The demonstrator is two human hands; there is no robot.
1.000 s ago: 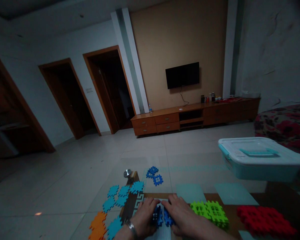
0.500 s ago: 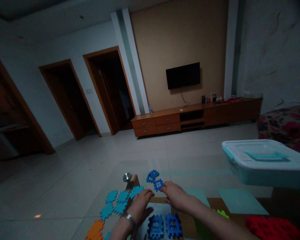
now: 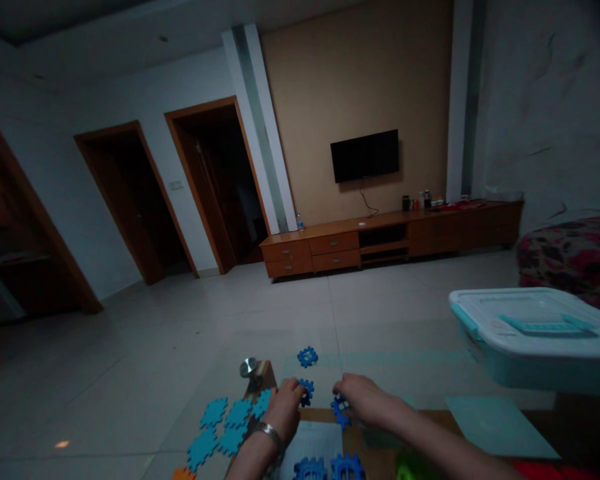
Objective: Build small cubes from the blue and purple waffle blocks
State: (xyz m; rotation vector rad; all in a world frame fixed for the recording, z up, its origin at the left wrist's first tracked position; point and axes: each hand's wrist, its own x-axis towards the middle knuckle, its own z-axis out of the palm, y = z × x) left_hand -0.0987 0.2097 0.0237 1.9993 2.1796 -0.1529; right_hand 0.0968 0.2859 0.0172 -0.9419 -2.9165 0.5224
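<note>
The two hands work close together over the glass worktop (image 3: 390,373), the fingers of each drawn nearly closed in a pinch. The left hand (image 3: 284,408) has hold of one toothed blue piece (image 3: 307,395) by its edge; the right hand (image 3: 367,399) grips a second blue piece (image 3: 342,412), tilted, its thumb hard to make out. Taking twelve o'clock as straight ahead of the person, a loose blue tile (image 3: 307,357) lies at twelve from the left hand, and two blue squares (image 3: 347,467) sit at six from the hands, by the white sheet (image 3: 314,441). Light-blue tiles (image 3: 214,412) spread around nine, an orange one (image 3: 184,474) at eight, and the lidded box (image 3: 540,363) stands between two and three. The step in hand looks like handling single pieces, one per hand — the next move, I judge, calls for a light, steady pinch and level wrists, since the toothed edges could snag — especially near the other pieces.
</note>
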